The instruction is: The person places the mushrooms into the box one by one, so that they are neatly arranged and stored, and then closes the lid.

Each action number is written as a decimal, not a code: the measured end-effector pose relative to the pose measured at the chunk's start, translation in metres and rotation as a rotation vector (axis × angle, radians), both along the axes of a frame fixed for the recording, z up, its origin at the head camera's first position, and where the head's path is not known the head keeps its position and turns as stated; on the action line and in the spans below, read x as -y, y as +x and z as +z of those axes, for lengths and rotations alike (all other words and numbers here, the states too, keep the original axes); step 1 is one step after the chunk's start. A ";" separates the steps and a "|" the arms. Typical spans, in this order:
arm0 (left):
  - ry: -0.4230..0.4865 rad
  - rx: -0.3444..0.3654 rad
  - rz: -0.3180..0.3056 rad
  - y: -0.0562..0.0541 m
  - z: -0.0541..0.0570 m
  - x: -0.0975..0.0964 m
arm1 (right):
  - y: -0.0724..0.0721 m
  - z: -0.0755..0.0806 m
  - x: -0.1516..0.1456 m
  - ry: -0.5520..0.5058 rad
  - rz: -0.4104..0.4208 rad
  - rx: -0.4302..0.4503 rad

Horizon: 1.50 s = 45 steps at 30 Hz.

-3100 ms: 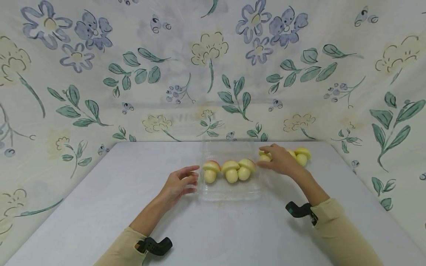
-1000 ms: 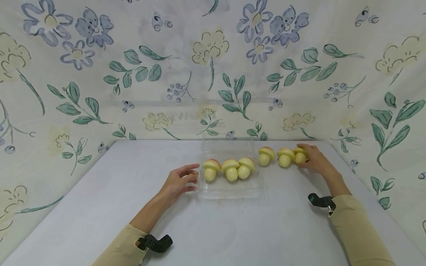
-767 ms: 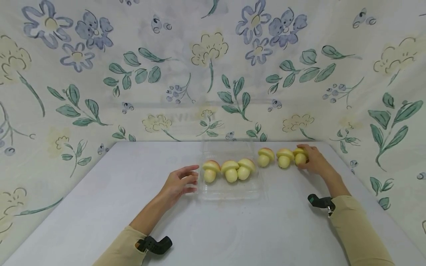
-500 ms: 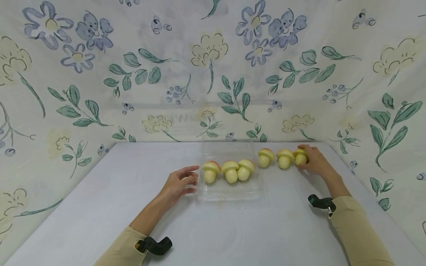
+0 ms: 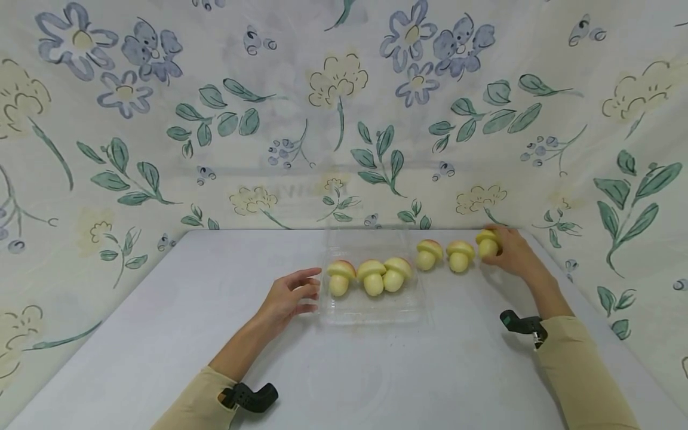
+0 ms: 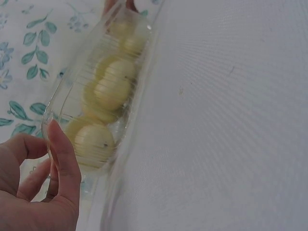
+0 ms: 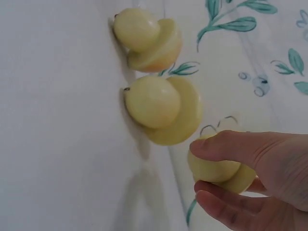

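My right hand (image 5: 510, 251) grips a yellow toy mushroom (image 5: 488, 246) at the table's back right. In the right wrist view, the thumb and fingers pinch that mushroom (image 7: 211, 166) around its round stem. My left hand (image 5: 287, 298) is at the left side of a clear plastic box (image 5: 371, 315), with relaxed, bent fingers. In the left wrist view, its fingertips touch the box's edge (image 6: 46, 115). Inside the box are three mushrooms: one at the left (image 5: 340, 278) and two touching each other, one in the middle (image 5: 372, 278) and one at the right (image 5: 396, 275).
Two more mushrooms stand on the white table (image 5: 430, 370) between the box and my right hand, one near the box (image 5: 429, 255) and one farther right (image 5: 460, 257). The box's clear lid (image 5: 365, 239) stands behind it. A flower-patterned cloth (image 5: 344, 119) hangs along the back.
My right hand has gone from beside the box to the rightmost mushroom. Since half a second ago, it has lifted that mushroom slightly and moved it a little right. The left hand stays put.
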State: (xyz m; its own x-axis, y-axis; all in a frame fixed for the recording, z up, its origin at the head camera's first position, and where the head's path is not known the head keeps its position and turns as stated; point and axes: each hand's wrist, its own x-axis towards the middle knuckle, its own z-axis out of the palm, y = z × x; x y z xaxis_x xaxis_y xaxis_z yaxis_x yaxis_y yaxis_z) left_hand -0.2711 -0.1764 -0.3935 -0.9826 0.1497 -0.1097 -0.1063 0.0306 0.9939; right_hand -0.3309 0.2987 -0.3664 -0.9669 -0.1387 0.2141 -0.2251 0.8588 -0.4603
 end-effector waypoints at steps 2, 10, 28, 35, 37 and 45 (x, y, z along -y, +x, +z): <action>-0.004 0.000 0.002 0.000 0.000 0.000 | 0.002 0.005 0.003 -0.006 -0.004 0.000; -0.003 -0.006 0.005 -0.001 -0.001 0.000 | 0.010 0.025 0.019 0.012 0.025 -0.019; 0.005 -0.005 0.016 -0.002 -0.003 0.000 | 0.031 0.049 0.073 0.019 0.191 -0.026; 0.003 -0.006 0.011 -0.002 -0.003 0.000 | 0.036 0.048 0.093 0.001 0.254 -0.037; 0.005 -0.004 0.012 -0.002 -0.003 0.000 | 0.036 0.047 0.098 -0.022 0.276 -0.032; 0.015 0.001 0.015 -0.001 -0.002 -0.001 | 0.039 0.041 0.114 -0.074 0.355 -0.032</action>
State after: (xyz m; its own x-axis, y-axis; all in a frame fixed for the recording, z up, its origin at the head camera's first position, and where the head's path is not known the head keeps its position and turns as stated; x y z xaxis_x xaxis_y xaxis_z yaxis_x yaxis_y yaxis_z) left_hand -0.2720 -0.1758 -0.3955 -0.9847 0.1369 -0.1082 -0.1072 0.0144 0.9941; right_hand -0.2916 0.1844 -0.3257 -0.8539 -0.4474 0.2658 -0.5186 0.6892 -0.5061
